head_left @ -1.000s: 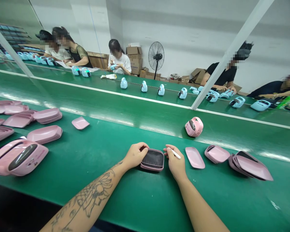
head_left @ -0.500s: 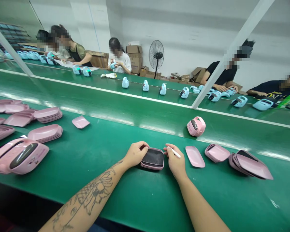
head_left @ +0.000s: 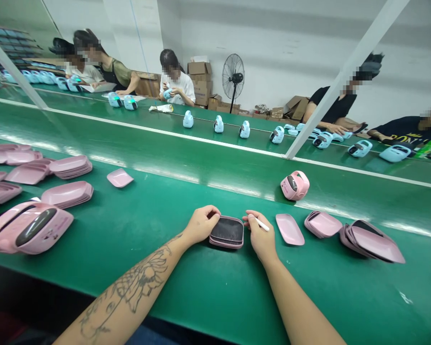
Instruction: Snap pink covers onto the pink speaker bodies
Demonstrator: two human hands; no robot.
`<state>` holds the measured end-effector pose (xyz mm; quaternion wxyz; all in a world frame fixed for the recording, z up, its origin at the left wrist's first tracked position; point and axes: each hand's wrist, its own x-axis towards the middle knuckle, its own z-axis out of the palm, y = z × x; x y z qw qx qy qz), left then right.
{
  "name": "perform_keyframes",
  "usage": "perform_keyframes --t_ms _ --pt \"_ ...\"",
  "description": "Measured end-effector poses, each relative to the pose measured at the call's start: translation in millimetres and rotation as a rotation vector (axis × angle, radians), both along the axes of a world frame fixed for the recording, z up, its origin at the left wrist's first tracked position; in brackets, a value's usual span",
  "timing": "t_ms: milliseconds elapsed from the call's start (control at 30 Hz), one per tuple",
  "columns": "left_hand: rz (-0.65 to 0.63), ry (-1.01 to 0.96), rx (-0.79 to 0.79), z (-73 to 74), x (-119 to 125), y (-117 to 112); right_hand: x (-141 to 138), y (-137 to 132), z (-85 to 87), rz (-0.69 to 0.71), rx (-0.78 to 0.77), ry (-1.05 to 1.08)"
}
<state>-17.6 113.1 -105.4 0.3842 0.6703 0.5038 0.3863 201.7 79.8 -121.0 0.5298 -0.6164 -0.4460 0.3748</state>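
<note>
A small stack of shallow pink covers (head_left: 226,246) lies in front of me on the green table, with a dark lining (head_left: 228,230) inside the top one. My left hand (head_left: 203,223) is closed at the stack's upper left corner, thumb and fingers pinching the rim of the top cover. At the stack's right side, my right hand (head_left: 261,237) is closed around a slim white pen-like tool (head_left: 262,224), its fingertips near the rim. Just right of that hand lies a single pink cover (head_left: 289,229), face up.
More pink cover stacks lie at right (head_left: 373,242) and left (head_left: 67,194). A large pink handled case (head_left: 28,227) stands at the left, and a smaller pink one (head_left: 295,185) on the belt (head_left: 165,155). Blue handled units (head_left: 218,124) line the far side, where several co-workers sit.
The pink handled unit on the belt and the row of blue units have shifted slightly right. Both my hands stay at the stack, nearly unmoved.
</note>
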Motion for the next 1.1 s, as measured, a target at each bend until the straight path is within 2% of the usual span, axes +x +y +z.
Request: perform_keyframes --t_ms 400,567,833,900,967,1033,1100 --pt "0.087 -0.075 -0.041 -0.9 2.2 1.2 1.6 -0.8 -1.7 0.007 -0.014 -0.032" --pt "0.06 -0.094 -0.049 -0.3 3.1 0.6 2.2 0.5 -2.3 0.006 -0.019 -0.058" --pt "0.02 0.112 0.041 9.8 4.4 -10.2 4.9 -1.0 -6.2 -0.025 -0.077 -0.041" --pt "0.057 0.191 0.059 18.5 -3.8 -6.5 7.2 -0.1 -9.5 -0.022 -0.085 -0.023" --pt "0.144 0.281 0.084 33.1 -22.2 1.1 8.6 0.3 -11.2 -0.014 -0.091 -0.016" --pt "0.269 0.397 0.104 52.9 -54.4 11.2 8.3 -0.4 -10.0 -0.022 -0.093 -0.009" --pt "0.389 0.547 0.086 74.1 -101.0 21.2 6.5 -1.5 -7.1 -0.038 -0.085 -0.004"
